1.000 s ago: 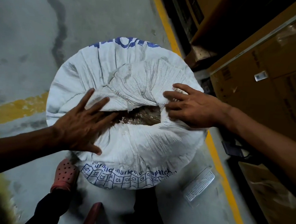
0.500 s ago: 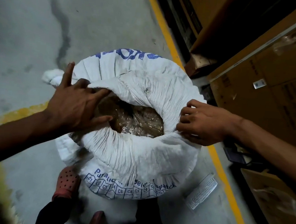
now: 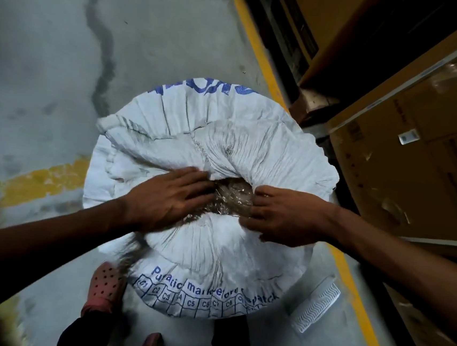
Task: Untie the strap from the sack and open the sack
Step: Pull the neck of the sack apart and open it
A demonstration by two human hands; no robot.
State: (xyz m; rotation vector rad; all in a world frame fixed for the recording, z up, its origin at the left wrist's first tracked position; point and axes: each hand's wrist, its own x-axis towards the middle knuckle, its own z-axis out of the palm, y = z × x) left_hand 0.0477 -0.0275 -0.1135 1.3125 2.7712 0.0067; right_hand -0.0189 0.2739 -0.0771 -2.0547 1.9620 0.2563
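Observation:
A big white woven sack (image 3: 222, 256) with blue print stands upright on the floor below me. Its mouth is gathered in folds around a small opening at the top, where a crinkled clear plastic liner (image 3: 232, 198) shows. My left hand (image 3: 169, 197) lies on the left side of the opening, fingers reaching onto the liner. My right hand (image 3: 281, 217) is on the right side, fingers curled at the liner's edge. Whether either hand pinches the plastic is unclear. No strap is visible.
The grey concrete floor (image 3: 51, 58) has a dark crack and yellow painted lines (image 3: 261, 56). Stacked cardboard boxes (image 3: 408, 151) stand close on the right. A white ribbed plastic piece (image 3: 316, 306) lies on the floor by the sack. My feet in pink perforated clogs (image 3: 104, 286) are beside the sack's base.
Both hands have moved from the sack's outer rim in to the middle. The sack mouth, wide half a second ago, is now gathered to a smaller opening.

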